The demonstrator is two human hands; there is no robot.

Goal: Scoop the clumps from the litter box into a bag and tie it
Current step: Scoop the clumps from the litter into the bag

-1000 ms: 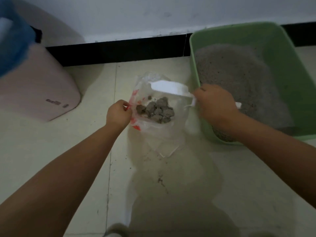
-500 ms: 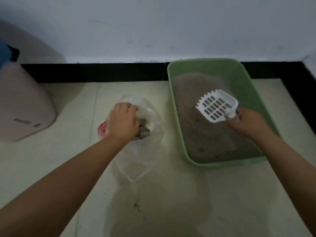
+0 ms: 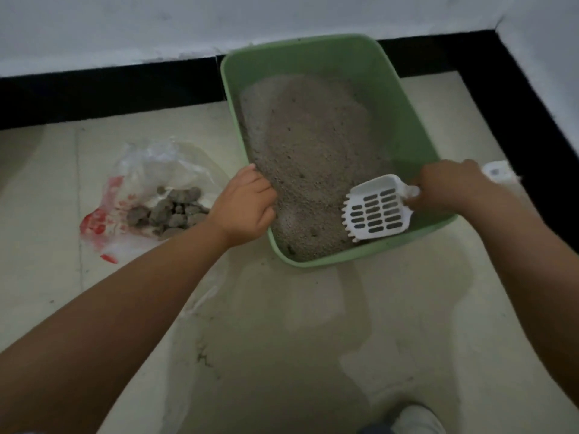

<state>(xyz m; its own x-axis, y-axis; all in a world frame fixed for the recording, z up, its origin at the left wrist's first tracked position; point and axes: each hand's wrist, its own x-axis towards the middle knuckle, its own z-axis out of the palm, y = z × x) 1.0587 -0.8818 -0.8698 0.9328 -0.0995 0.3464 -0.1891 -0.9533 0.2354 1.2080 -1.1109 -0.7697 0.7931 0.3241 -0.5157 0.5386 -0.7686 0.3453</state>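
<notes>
Head view: a left hand (image 3: 247,205) grips the green litter box's (image 3: 404,126) 9 o'clock rim; the right hand (image 3: 451,186) holds a white scoop (image 3: 374,211) over litter at 4 o'clock. The bag (image 3: 150,170) of clumps (image 3: 170,211) lies open at 9 o'clock, red print unreadable; bare tile floor (image 3: 282,339) at 6 o'clock.

The litter box (image 3: 401,98) is showing a pale green all over, and the litter (image 3: 310,145) in it is looking grey-brown and speckled. The scoop (image 3: 376,211) is showing white, with rows of dark oblong slots across its blade. The bag (image 3: 147,170) is appearing clear and whitish, with red print along its left edge. The clumps (image 3: 169,211) in it are looking dull grey. The floor (image 3: 282,324) is showing cream tiles with thin dark joints and a few dark scuffs. The skirting (image 3: 109,86) is running black under a white wall (image 3: 156,23).
</notes>
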